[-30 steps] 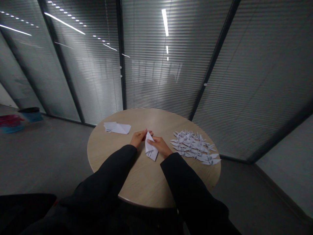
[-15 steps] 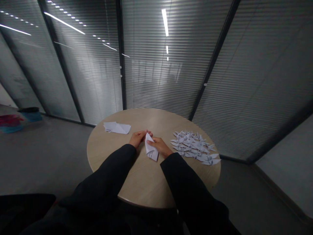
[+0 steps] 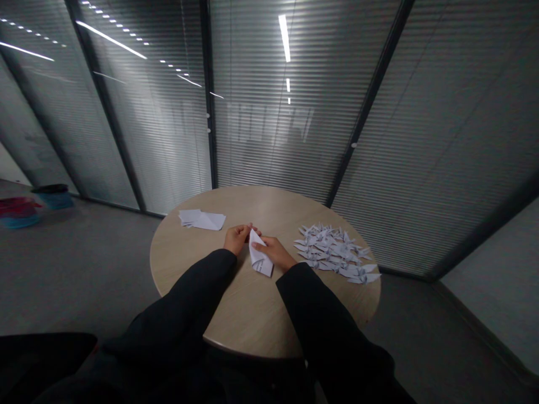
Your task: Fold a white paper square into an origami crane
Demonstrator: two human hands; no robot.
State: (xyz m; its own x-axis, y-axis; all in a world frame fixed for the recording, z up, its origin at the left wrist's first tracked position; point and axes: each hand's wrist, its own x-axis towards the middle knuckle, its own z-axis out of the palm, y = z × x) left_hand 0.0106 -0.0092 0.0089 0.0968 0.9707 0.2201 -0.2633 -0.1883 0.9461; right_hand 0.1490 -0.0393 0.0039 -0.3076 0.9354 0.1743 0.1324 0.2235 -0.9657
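Note:
A folded sheet of white paper [image 3: 261, 262] is held between my hands above the middle of the table, its narrow tip pointing away from me and its wider end toward me. Some print shows near that lower end. My left hand [image 3: 236, 239] pinches the paper's far tip from the left, with its fingertips partly hidden. On the other side, my right hand [image 3: 275, 251] grips the paper, the thumb lying over its face and the fingers behind. Right of my right hand lie several folded paper cranes [image 3: 332, 247] in rows.
A small stack of white paper [image 3: 202, 219] rests at the back left of the round wooden table [image 3: 252, 322]. Beyond the table stands a glass partition with blinds [image 3: 269, 146]. Two bins, one blue [image 3: 54, 197] and one with a red liner [image 3: 19, 207], stand on the floor at left.
My hands and the folded paper stay nearly in place. The fingers of my left hand have shifted slightly at the paper's tip.

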